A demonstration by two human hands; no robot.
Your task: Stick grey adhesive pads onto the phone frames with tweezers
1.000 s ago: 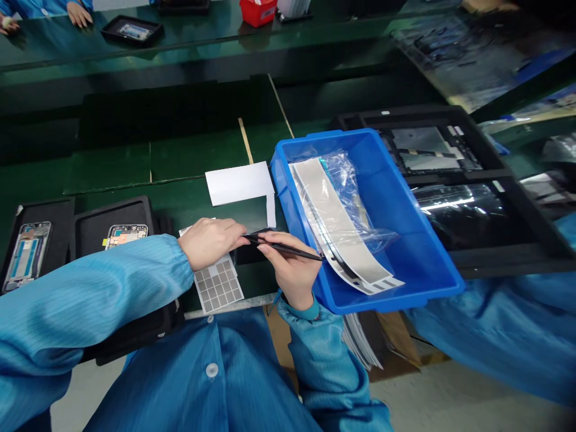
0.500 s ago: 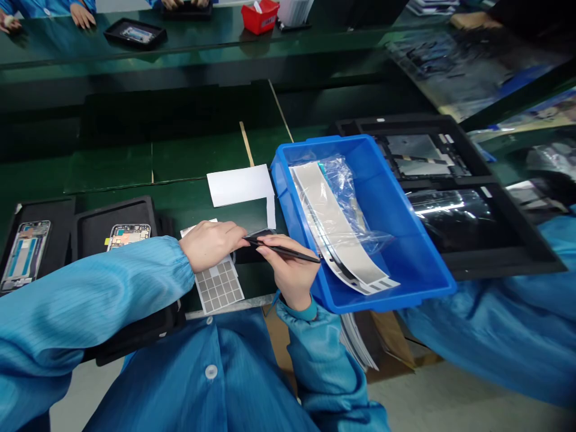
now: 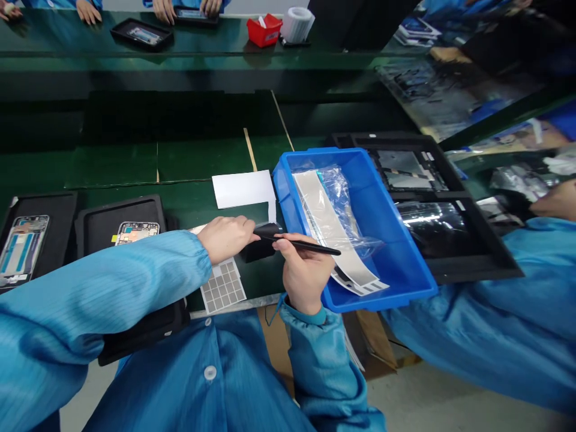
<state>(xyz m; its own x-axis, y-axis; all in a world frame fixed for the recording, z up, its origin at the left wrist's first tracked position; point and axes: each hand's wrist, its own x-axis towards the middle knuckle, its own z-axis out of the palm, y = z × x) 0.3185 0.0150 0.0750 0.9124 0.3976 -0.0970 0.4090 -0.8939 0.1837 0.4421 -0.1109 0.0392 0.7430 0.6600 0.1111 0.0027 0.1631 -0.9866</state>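
My right hand grips slim black tweezers like a pen, their tip pointing left. My left hand is closed in a pinch at a small dark piece, right by the tweezers' tip; its kind is unclear. Below the fingers a black block stands on the green bench. A sheet of grey square stickers lies under my left wrist, partly covered. Behind my hands is a white paper with a narrow strip. Left of my forearm, a phone frame rests in a black tray.
A blue bin with long strips and clear plastic stands close right. Beyond it are black trays with screens. Another phone frame lies far left. Co-workers' hands show across the bench; a blue sleeve is at right.
My hands have shifted slightly right. The tweezers' back end has swung up and right, and the black block shows more plainly. The view has tilted up a little.
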